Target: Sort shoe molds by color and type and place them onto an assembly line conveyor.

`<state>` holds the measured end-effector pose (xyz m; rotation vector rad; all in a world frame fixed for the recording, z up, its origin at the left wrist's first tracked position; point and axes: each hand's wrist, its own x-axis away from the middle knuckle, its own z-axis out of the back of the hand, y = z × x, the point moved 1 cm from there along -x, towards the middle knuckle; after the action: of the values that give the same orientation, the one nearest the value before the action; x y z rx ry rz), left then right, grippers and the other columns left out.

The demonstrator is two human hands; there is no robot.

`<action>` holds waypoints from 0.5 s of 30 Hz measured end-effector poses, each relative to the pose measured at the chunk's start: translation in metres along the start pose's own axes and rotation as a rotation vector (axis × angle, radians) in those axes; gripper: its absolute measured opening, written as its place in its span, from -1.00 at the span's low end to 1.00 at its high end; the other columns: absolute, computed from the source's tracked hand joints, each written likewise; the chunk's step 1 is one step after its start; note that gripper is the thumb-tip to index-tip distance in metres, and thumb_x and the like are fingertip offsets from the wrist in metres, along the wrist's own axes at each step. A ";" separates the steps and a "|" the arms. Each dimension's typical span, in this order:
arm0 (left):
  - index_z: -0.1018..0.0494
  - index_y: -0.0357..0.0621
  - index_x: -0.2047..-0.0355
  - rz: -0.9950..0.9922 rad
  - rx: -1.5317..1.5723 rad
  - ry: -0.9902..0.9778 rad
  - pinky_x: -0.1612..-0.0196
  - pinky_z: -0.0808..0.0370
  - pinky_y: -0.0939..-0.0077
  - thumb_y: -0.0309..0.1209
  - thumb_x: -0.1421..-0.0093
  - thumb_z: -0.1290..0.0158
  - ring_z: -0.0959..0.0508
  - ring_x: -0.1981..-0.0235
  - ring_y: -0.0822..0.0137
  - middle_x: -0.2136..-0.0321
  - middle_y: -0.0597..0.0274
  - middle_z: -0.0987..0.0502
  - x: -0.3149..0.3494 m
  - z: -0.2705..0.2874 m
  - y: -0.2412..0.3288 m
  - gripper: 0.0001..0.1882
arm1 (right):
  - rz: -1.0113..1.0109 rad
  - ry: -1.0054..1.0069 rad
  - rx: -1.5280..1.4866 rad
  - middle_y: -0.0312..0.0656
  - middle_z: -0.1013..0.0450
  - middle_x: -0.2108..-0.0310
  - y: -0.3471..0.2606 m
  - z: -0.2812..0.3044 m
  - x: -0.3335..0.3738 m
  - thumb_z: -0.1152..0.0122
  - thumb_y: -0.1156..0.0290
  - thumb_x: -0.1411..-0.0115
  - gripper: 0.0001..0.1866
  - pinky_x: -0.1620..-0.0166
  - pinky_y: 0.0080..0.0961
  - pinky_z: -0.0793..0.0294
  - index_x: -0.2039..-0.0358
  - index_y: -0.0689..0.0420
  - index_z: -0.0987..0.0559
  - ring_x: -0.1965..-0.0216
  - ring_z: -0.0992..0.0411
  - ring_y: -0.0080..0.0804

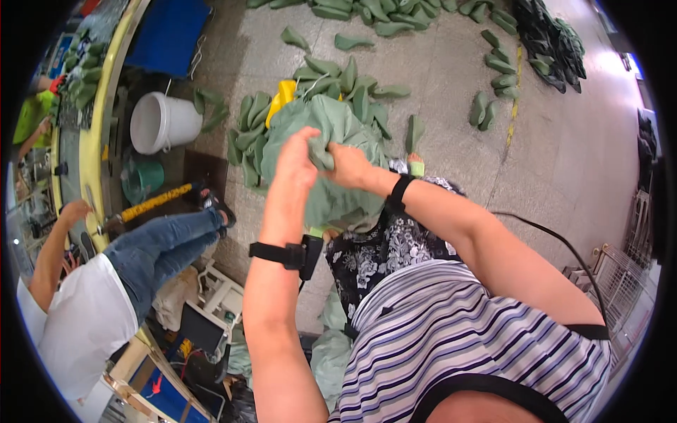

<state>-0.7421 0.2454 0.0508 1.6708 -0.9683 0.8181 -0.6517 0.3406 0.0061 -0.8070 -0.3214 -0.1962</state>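
A large, full pale green plastic sack [352,201] stands on the floor in front of me, its top bunched up. My right hand [349,168] grips the gathered mouth of the sack with closed fingers. My left hand [296,161] is closed around the same bunched plastic, its thumb sticking up. Green shoe-shaped pieces [363,102], which look like shoe lasts, lie heaped behind and to the left of the sack. A bright yellow piece [282,101] shows at the sack's far left edge. What the sack holds is hidden.
To the left are a white bucket [162,123], a green basin [143,178] and a yellow-edged workbench [95,134]. A person in jeans [162,254] stands by it. More shoe-shaped pieces [402,14] and black bags [550,42] lie on the far floor. A black cable [557,240] hangs at right.
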 end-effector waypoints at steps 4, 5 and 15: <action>-0.41 -0.26 0.29 -0.081 -0.156 -0.117 0.21 -0.48 0.35 -0.39 -0.08 -0.04 -0.52 0.35 0.26 0.38 0.16 -0.51 -0.003 0.100 -0.018 -0.78 | -0.236 0.002 -0.378 0.15 -0.48 0.32 0.048 -0.045 0.001 -0.19 0.25 -0.02 -0.65 0.22 -0.24 -0.42 0.32 0.30 -0.52 0.28 -0.47 -0.04; -0.41 -0.26 0.33 -0.195 -0.336 -0.098 0.26 -0.47 0.37 -0.34 -0.11 -0.04 -0.51 0.39 0.28 0.42 0.16 -0.50 -0.006 0.146 -0.040 -0.78 | -0.409 0.043 -0.643 0.11 -0.50 0.35 0.046 -0.052 0.003 -0.15 0.31 -0.04 -0.73 0.24 -0.29 -0.42 0.36 0.28 -0.55 0.31 -0.48 -0.10; -0.09 0.00 -0.19 0.428 0.563 0.279 -0.16 -0.07 -0.23 0.10 -0.18 0.10 -0.14 -0.20 0.03 -0.14 -0.01 -0.18 -0.033 0.175 -0.255 -0.31 | -0.848 -0.209 -0.931 -0.18 -0.49 0.38 0.018 -0.065 0.079 -0.06 0.43 -0.09 -0.78 0.27 -0.42 -0.42 0.25 0.24 -0.50 0.36 -0.45 -0.32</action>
<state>-0.5181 0.1312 -0.1324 1.7587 -0.9633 1.6877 -0.5595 0.3011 -0.0196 -1.5786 -0.7875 -1.1179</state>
